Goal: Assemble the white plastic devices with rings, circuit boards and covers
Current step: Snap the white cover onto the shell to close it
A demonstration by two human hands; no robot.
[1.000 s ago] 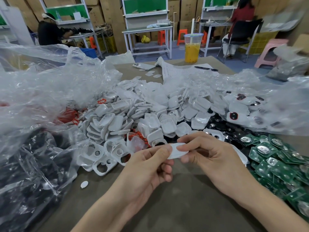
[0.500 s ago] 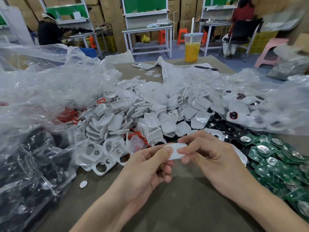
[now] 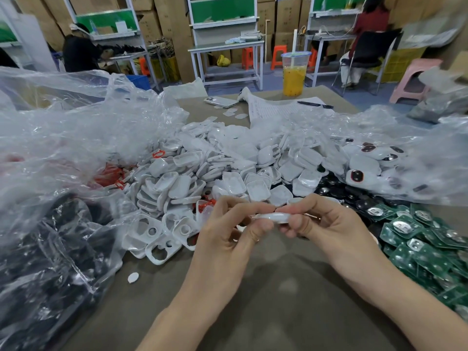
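The tabletop (image 3: 278, 300) carries heaped white covers (image 3: 228, 178) and green circuit boards (image 3: 417, 239), all within easy reach. Just above it, the left hand (image 3: 228, 239) and right hand (image 3: 336, 231) both pinch one white plastic device (image 3: 272, 217) edge-on, seemingly to squeeze its halves together.

Stacked cardboard boxes (image 3: 174, 29) line the back wall behind white workbenches (image 3: 225, 45) topped with green panels (image 3: 222, 10), orange stools (image 3: 278, 55) and a pink stool (image 3: 417, 74) stand on the blue-grey floor (image 3: 326, 83), and two people (image 3: 78, 50) sit working at benches, one on a black chair (image 3: 372, 48).
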